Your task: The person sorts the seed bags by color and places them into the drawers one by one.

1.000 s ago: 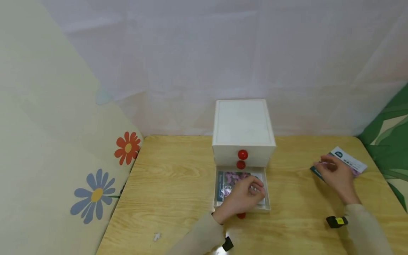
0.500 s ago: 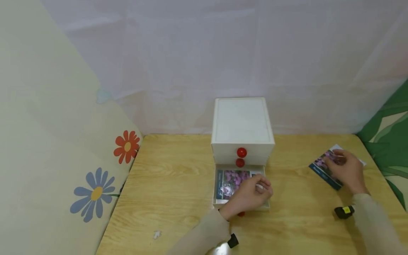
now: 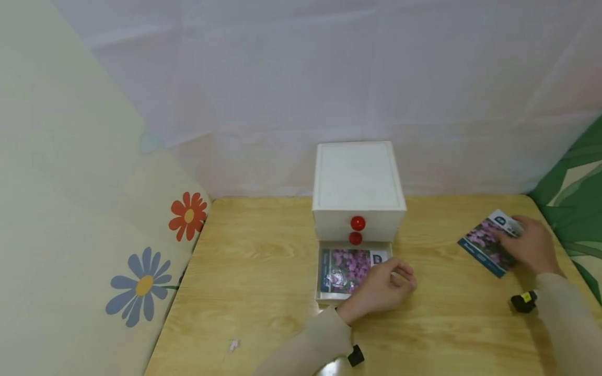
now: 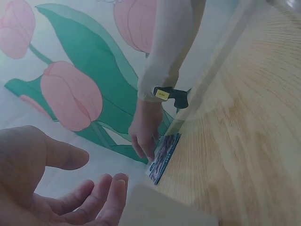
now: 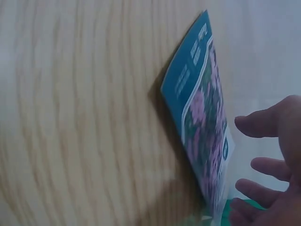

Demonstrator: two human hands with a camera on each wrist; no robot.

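Note:
My right hand (image 3: 534, 244) hovers at the right edge of a flower-picture seed packet (image 3: 485, 241), which lies on the table. In the right wrist view a gap shows between the thumb and the fingers, with nothing pinched, and the packet (image 5: 202, 115) is beside them. My left hand (image 3: 384, 287) holds nothing; its fingers curl loosely above the front right corner of a pulled-out lower drawer (image 3: 324, 300). Inside that drawer lies a similar packet (image 3: 347, 269), its lower right part hidden by the hand. The left wrist view shows the left hand (image 4: 70, 183) with thumb and fingers apart.
A white drawer cabinet (image 3: 357, 177) with red knobs (image 3: 358, 223) stands at the table's back, against a pale cloth (image 3: 282, 94). A small white mark (image 3: 233, 344) is on the wooden table (image 3: 254, 261) at front left. Flower-patterned panels flank both sides.
My right hand has drawn back to the right, uncovering more of the packet on the table. My left hand has shifted right, showing more of the packet in the drawer.

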